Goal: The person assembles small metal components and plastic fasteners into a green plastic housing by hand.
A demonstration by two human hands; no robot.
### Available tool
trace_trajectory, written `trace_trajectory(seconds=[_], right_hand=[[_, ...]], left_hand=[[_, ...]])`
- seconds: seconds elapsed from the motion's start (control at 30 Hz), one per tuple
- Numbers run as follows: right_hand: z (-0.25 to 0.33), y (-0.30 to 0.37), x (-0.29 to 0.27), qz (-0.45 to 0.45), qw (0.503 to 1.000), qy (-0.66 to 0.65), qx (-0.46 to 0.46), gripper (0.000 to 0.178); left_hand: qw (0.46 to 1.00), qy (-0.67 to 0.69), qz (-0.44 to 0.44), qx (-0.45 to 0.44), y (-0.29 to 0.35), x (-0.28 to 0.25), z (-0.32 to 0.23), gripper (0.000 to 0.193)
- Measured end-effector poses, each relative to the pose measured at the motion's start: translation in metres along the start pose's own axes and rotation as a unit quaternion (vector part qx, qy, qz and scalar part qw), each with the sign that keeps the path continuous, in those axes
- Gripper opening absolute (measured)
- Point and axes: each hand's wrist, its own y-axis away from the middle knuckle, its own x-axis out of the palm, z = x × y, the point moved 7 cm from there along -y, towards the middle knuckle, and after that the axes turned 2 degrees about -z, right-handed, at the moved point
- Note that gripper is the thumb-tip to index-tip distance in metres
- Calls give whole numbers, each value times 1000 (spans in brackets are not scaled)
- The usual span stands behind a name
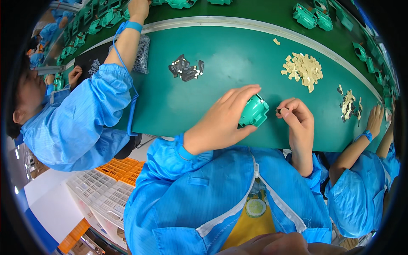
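My left hand [219,121] grips a green plastic housing [255,112] above the near part of the green tabletop, fingers over its top and thumb below. Just right of it, my right hand [300,121] has thumb and fingertips pinched on a small dark piece [279,111]. That piece is apart from the housing and too small to name. Beyond my left hand lies a loose pile of flat black pieces [187,69] with pale ends. A heap of small cream-coloured pieces [303,69] sits beyond my right hand.
Along the far side, a dark green belt [250,12] carries several green housings [313,17]. A co-worker's arm [126,49] reaches across at left, past a clear bag [142,55]. Another co-worker's hand [375,121] is at right, near cream and black pieces [348,105]. Plastic crates [102,193] stand lower left.
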Motion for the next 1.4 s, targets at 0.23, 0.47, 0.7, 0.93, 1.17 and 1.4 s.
trace_trajectory(seconds=[0.23,0.47,0.7,0.93,1.17,1.4], right_hand=[[-25,4,1,22,996,-29,87,18],[-32,6,-1,36,997,-14,67,21],[-34,4,6,76,996,-22,39,22],[-35,6,11,87,995,8,38,23],[-33,2,17,99,994,7,44,25],[-32,1,22,103,994,16,39,25]], left_hand=[[1000,-23,8,-5,2,-3,6,79],[990,45,-105,-86,7,17,22,76],[999,12,-42,-26,0,16,25,75],[990,107,-58,-71,5,23,29,71],[993,29,-84,-74,6,22,32,70],[993,14,-84,-77,4,19,31,69]])
